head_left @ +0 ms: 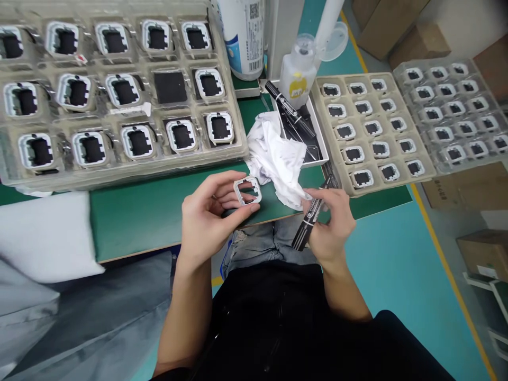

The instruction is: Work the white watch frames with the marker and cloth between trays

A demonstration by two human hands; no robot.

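My left hand [212,211] pinches a small silver, rounded-square frame [257,198] by its edge, above the front edge of the green table [135,222]. Its middle is open, with notches along the inside. In my right hand [333,225] is a black marker pen [307,225], held slantwise, and my fingertips also meet the end of a crumpled white cloth [273,153]. Left of my hands, a large clear plastic tray [119,172] carries several similar frames in its pockets; one pocket in the middle row shows only a dark square [170,87].
Behind the cloth stands a white box [323,159] with another black marker [289,108] across it, beside a clear dispenser bottle [296,76] and a big white bottle [244,42]. Two more filled trays [347,191] lie to the right. Cardboard boxes [482,254] stand on the far right.
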